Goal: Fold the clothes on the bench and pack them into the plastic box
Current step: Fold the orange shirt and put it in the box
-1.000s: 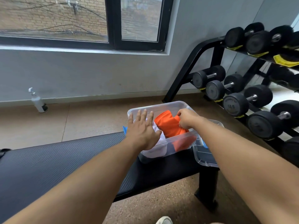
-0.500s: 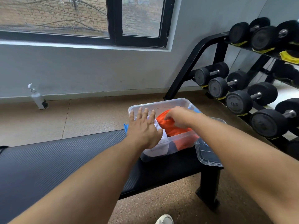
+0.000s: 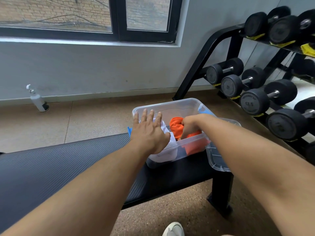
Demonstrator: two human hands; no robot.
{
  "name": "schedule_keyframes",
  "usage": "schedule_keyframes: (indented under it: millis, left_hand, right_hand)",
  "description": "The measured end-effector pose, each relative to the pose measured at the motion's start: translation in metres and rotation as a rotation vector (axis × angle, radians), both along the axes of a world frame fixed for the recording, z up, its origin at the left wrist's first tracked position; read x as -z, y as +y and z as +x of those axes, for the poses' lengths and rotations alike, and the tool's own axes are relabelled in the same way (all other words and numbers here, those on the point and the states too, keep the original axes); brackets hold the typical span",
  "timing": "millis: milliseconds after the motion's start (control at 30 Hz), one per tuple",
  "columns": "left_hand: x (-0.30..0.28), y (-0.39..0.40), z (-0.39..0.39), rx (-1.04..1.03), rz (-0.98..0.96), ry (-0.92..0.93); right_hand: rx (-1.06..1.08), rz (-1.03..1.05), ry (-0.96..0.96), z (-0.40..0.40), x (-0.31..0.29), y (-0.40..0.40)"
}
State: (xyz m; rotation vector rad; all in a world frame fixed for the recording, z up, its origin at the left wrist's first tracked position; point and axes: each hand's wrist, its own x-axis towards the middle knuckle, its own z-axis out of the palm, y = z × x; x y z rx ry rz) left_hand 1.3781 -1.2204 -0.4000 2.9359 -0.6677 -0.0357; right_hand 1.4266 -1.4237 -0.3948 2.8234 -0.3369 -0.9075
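The box sits at the bench's right end, its lid lying just beside it at the right edge. The left hand lies flat, fingers straight and spread, pressing the white cloth down in the box's left part. The right hand reaches into the right part, fingers curled around the orange cloth, gripping it inside the box. A dumbbell rack stands behind, to the right.
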Motion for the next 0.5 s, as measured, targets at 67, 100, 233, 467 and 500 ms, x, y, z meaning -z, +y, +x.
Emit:
schedule_keyframes:
  millis: [67,100,233,467,500]
  left_hand:
    - [0.0,0.0,0.0,-0.001,0.003,0.0]
    - [0.0,0.0,-0.001,-0.001,0.004,-0.001]
    - [0.0,0.001,0.0,0.001,0.002,-0.001]
    - [0.003,0.0,0.001,-0.001,-0.001,-0.019]
    - [0.003,0.0,0.001,0.0,-0.005,-0.02]
  right_hand:
    - [0.019,-0.017,0.038,-0.001,0.0,0.007]
    - [0.031,-0.01,0.055,0.0,0.001,0.009]
    - [0.12,0.196,0.055,-0.001,-0.003,0.011]
    - [-0.209,-0.031,-0.042,-0.009,-0.003,0.017]
    - [-0.218,-0.052,-0.02,-0.009,-0.005,0.018]
